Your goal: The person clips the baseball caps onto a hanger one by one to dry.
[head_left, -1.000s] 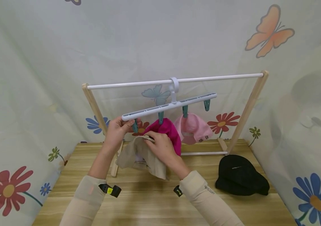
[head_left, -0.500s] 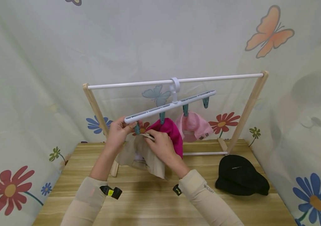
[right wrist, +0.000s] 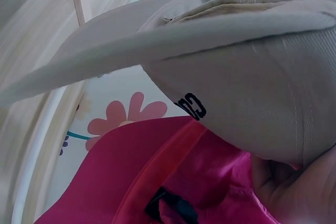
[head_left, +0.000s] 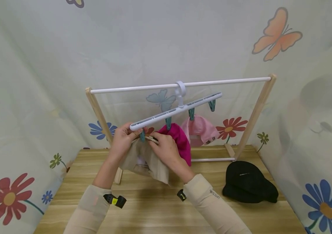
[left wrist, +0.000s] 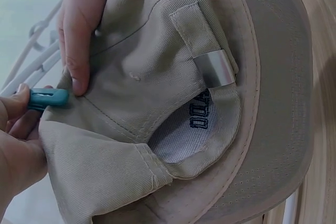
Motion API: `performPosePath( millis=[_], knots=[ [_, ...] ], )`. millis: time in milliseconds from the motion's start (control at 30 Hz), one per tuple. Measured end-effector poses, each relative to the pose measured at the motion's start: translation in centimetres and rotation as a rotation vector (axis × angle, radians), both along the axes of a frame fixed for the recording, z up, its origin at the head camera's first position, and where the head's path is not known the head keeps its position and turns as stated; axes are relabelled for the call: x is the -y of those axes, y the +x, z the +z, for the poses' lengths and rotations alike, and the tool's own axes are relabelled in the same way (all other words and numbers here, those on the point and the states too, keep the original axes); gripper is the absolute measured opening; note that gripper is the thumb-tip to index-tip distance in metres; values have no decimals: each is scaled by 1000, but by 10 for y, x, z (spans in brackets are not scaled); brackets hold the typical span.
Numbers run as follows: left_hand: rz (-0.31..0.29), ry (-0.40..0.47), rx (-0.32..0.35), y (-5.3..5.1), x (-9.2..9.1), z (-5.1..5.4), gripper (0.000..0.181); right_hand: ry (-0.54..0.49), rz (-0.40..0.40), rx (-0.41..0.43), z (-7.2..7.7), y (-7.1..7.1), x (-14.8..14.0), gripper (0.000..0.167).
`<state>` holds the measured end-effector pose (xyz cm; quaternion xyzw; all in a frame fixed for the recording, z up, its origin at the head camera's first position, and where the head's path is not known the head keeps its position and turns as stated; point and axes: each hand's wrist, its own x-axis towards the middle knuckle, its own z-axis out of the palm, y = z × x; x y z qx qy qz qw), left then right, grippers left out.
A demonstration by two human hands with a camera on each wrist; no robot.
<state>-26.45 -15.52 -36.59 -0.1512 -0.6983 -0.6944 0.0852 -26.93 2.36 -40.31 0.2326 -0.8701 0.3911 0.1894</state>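
A beige cap (head_left: 146, 159), its strap buckle and back opening facing the left wrist view, hangs from my right hand (head_left: 167, 148), which pinches its crown. My left hand (head_left: 121, 141) pinches the green clip (head_left: 142, 136) at the near left end of the white hanger (head_left: 155, 120). In the left wrist view the tip of that clip (left wrist: 50, 98) lies at the edge of the cap's cloth; whether it bites the cloth I cannot tell. Just behind, a magenta cap (head_left: 181, 139) hangs from another clip, and a pink cap (head_left: 201, 130) from a third.
The hanger hooks over the white rod (head_left: 134, 88) of a wooden-ended rack (head_left: 259, 113). A free green clip (head_left: 212, 105) dangles at its far right end. On the wooden table (head_left: 154, 214) a black cap (head_left: 249, 182) lies to the right.
The beige cap's top edge has come up to the left clip as the hands drew closer. The hanger's left end has swung slightly nearer and to the right.
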Motion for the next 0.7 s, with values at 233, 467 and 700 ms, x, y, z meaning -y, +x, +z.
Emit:
performPosePath(
  millis=[233, 467, 700],
  knots=[
    [17, -18, -10, 0, -1, 0, 23, 4, 2, -4, 4, 1, 0, 17],
    [46, -47, -15, 0, 0, 1, 21, 26, 19, -2, 8, 0, -2, 14],
    [67, -91, -19, 2, 0, 3, 22, 63, 12, 17, 15, 2, -2, 14]
  ],
)
